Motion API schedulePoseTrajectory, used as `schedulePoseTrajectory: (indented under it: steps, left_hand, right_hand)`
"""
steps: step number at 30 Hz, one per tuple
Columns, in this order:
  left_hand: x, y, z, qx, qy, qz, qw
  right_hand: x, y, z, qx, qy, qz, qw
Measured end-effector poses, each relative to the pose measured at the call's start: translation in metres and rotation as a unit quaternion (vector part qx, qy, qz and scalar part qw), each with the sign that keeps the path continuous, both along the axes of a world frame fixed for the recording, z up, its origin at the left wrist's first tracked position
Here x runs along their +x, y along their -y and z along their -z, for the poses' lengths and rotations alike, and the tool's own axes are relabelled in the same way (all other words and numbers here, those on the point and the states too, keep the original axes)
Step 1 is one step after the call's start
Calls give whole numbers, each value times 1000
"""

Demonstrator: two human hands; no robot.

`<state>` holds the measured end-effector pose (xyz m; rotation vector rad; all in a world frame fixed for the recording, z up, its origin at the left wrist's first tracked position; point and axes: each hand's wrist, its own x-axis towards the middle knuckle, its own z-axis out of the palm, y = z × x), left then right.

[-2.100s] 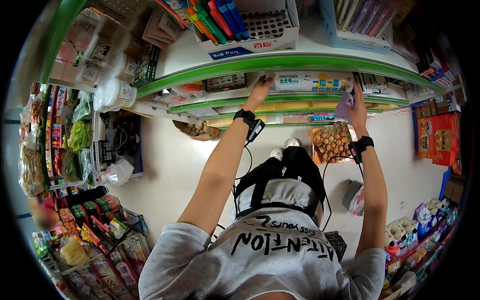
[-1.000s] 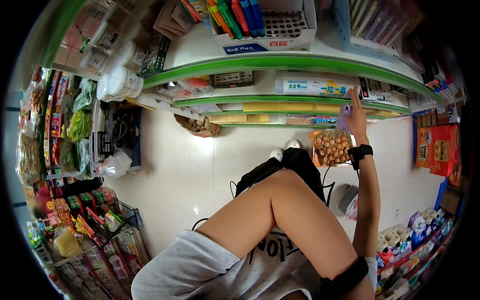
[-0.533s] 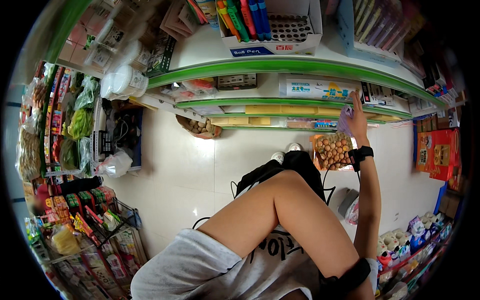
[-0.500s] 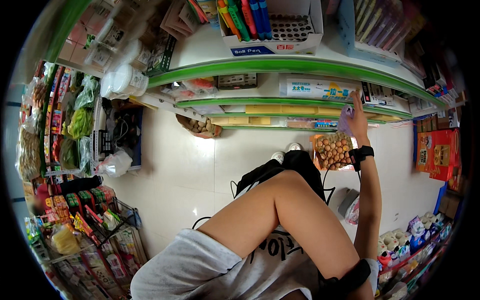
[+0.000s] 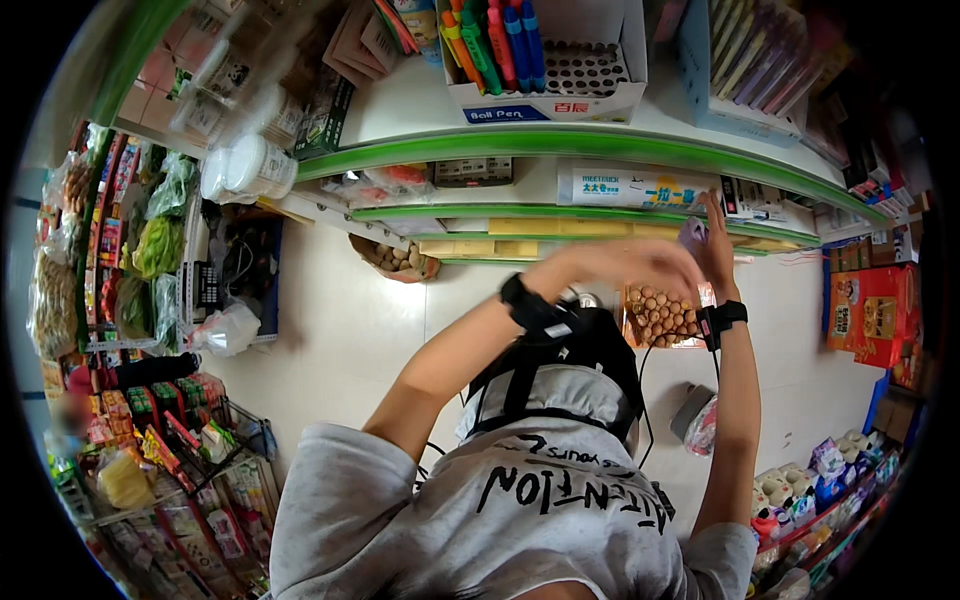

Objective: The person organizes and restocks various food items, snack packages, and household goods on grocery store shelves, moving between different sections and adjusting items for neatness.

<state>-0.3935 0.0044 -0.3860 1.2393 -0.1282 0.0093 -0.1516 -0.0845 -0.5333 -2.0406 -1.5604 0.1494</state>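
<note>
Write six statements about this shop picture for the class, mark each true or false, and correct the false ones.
1. The right hand holds a crumpled purple item. True.
2. The left hand grips the white package. False: blurred, it shows near the right hand, apart from the package.
3. Brown eggs lie in an orange crate. True.
4. All the pens are blue. False: orange and green ones show too.
5. A green shelf edge runs above the white package. True.
6. Leafy vegetables are at the picture's right. False: at its left.

White packet (image 5: 618, 186) and small boxes (image 5: 750, 199) on a green-edged shelf (image 5: 535, 184)
</note>
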Motion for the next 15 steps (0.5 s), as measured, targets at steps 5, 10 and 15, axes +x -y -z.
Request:
schedulePoseTrajectory:
  steps: [5,10,15]
  left_hand:
    - [-46,-77,101,41,-218,-530,818]
    - [-29,-91,148,88,-300,-547,777]
    - [-28,-144,258,-27,-436,-441,784]
  right_hand:
    - [11,0,19,51,-100,39,993]
    - [29,-6,50,73,-351,90,929]
    - [25,-21,33,24,-469,98,877]
